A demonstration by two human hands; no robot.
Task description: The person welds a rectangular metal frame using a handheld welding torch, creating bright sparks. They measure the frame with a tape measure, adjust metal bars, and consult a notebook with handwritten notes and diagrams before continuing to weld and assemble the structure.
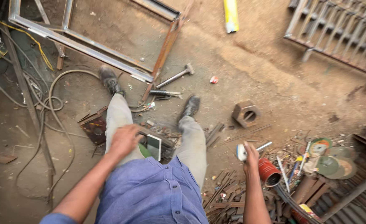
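I stand on a dirt floor, with my grey trousers and dark shoes below me. My left hand (pixel 124 141) rests on my left thigh with its fingers curled. A flat white and green object (pixel 153 147) lies just to its right, between my legs; I cannot tell whether the hand holds it. My right hand (pixel 251 157) is lower right, closed around a small tool with a round white end and a thin metal rod (pixel 242 152). It hovers over a pile of scrap beside a red ribbed cylinder (pixel 269 172).
A hammer (pixel 176 76) and a metal frame (pixel 79 43) lie ahead of my feet. A large rusty hex nut (pixel 246 114) sits to the right. Grinding discs (pixel 328 159), scrap rods (pixel 224 193), hoses (pixel 54 103) and a metal grate (pixel 340 29) surround me.
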